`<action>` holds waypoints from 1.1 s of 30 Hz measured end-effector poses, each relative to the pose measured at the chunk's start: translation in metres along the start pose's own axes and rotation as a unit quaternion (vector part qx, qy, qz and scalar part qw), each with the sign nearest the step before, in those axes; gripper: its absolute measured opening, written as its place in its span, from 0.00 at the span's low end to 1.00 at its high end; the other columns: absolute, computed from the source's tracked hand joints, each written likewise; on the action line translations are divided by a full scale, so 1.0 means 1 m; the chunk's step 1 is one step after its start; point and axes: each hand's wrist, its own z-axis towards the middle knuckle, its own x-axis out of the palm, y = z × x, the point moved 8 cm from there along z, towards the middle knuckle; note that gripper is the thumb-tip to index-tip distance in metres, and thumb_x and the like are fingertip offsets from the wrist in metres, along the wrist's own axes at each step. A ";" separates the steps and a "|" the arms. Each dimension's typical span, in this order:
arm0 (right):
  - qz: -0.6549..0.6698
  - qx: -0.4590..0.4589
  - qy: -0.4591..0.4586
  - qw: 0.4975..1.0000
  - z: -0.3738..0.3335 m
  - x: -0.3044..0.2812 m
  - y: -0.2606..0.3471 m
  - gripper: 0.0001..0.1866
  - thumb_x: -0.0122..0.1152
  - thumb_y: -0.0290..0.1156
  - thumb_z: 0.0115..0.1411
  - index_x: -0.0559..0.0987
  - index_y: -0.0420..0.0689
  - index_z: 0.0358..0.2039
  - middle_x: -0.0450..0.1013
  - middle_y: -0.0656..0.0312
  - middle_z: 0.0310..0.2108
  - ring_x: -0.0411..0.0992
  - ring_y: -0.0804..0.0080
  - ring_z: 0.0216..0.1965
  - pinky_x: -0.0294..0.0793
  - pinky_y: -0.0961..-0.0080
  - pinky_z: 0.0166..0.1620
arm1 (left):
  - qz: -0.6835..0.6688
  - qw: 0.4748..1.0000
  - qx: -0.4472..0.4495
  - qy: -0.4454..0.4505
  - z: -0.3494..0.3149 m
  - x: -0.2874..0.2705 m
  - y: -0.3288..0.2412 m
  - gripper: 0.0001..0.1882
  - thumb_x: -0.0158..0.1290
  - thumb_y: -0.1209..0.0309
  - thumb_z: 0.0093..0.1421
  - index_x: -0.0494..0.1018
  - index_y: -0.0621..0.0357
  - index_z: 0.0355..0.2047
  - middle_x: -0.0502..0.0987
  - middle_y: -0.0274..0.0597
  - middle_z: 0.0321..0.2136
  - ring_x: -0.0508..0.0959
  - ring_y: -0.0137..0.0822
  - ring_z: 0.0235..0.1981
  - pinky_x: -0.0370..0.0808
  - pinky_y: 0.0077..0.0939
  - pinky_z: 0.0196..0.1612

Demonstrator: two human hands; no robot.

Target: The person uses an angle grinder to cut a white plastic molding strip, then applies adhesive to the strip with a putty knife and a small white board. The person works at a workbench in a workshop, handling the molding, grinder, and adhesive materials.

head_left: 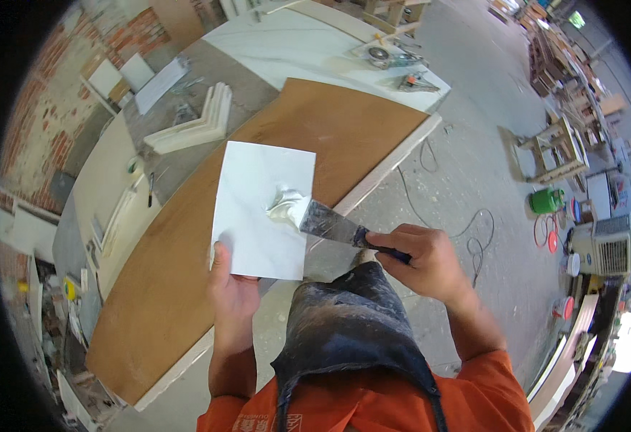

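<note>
My left hand (235,288) grips the lower left corner of a white rectangular board (251,194), thumb on top and fingers underneath. A dab of pale, glossy paste (287,205) lies on the board's right half. In my right hand (420,261) is a putty knife (330,225) with a wide, smeared metal blade and a dark handle. The blade's tip touches the paste, and some of it coats the blade's end. Under the board stretches a long brown panel (179,259) on a workbench.
Pale moulded corner pieces (200,122) lie beyond the brown panel. An angle grinder (380,56) rests on a white marble-patterned slab (287,50). Cable (474,245) trails over the floor at right, near a wooden stand (556,151), a green gas cylinder (546,201) and an air cooler (607,245).
</note>
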 end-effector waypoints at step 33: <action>0.543 0.361 -0.495 0.574 0.060 0.026 -0.535 0.23 0.63 0.30 0.65 0.75 0.40 0.60 0.78 0.62 0.35 0.69 0.80 0.25 0.68 0.80 0.27 | 0.220 0.968 -0.123 -0.005 0.157 0.142 0.166 0.34 0.49 0.54 0.71 0.57 0.60 0.69 0.65 0.47 0.66 0.66 0.46 0.65 0.62 0.47 0.67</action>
